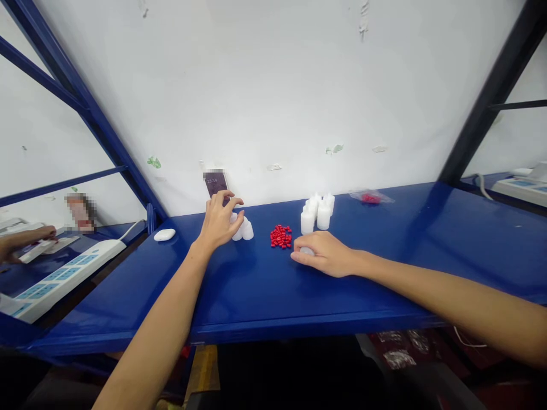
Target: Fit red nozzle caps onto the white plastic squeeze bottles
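Note:
My left hand (221, 221) reaches over a small group of white rounded cylinders (247, 230) at the left of the blue table. Its fingers are curved and apart, and they partly hide the group; no held thing shows between them. My right hand (327, 254) rests near the table's middle, its fingers wrapped round a small white cylindrical piece (306, 250) of which just the round end shows. Between the hands lies a pile of small red pieces (281, 237). Just beyond my right hand, several white bottles (323, 217) with narrow tips stand upright in a cluster.
A phone (216, 183) leans against the wall behind my left hand. A white oval object (164, 234) lies at the left. Farther right is a clear bag (371, 197) with red pieces. Beyond the left frame post are a power strip (70, 276) and another person's hand (40, 234).

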`<state>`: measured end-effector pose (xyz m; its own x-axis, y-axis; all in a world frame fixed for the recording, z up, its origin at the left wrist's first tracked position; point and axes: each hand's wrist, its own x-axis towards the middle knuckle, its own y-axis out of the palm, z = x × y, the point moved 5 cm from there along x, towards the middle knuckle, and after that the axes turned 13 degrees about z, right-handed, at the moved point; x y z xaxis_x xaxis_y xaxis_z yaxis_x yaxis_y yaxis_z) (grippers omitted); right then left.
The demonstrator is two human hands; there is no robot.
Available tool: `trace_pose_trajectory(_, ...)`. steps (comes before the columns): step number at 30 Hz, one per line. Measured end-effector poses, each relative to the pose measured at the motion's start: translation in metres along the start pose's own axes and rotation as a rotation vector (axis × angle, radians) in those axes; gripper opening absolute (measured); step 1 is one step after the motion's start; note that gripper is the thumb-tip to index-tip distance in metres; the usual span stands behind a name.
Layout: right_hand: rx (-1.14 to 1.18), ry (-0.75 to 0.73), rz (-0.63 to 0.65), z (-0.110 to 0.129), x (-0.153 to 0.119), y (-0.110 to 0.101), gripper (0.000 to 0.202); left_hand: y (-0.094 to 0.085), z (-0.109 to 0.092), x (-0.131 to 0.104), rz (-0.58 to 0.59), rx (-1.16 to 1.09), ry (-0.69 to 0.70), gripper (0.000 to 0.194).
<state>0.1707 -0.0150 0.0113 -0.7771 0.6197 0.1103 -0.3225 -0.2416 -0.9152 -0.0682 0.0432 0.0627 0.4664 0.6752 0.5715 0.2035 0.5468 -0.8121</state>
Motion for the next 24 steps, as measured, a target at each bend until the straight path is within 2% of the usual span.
trace_pose_trajectory(8,-0.015,-0.002,0.01,0.0,0.0,0.0,0.047,0.002,0.001,0.0,-0.056,0.001,0.026,0.018)
trace_pose_trajectory(11,-0.017,-0.007,0.009,-0.001,0.0,0.001,0.047,-0.008,-0.005,0.0,-0.109,-0.019,-0.005,0.019)
trace_pose_trajectory(14,-0.025,-0.021,0.018,0.0,0.0,0.001,0.047,-0.024,-0.015,-0.006,-0.121,-0.079,-0.098,0.023)
trace_pose_trajectory(16,-0.036,-0.025,0.021,0.002,-0.001,0.001,0.047,-0.033,-0.023,-0.015,-0.055,-0.087,-0.139,0.025)
trace_pose_trajectory(19,-0.056,-0.023,0.03,0.003,-0.002,0.001,0.046,-0.039,-0.025,-0.037,0.119,0.028,-0.249,0.029)
trace_pose_trajectory(22,-0.071,-0.015,0.041,0.004,-0.002,0.002,0.043,-0.031,-0.017,-0.059,0.342,0.09,-0.346,0.033)
trace_pose_trajectory(24,-0.075,-0.015,0.041,0.004,-0.002,0.003,0.042,-0.022,-0.015,-0.069,0.464,0.09,-0.282,0.036)
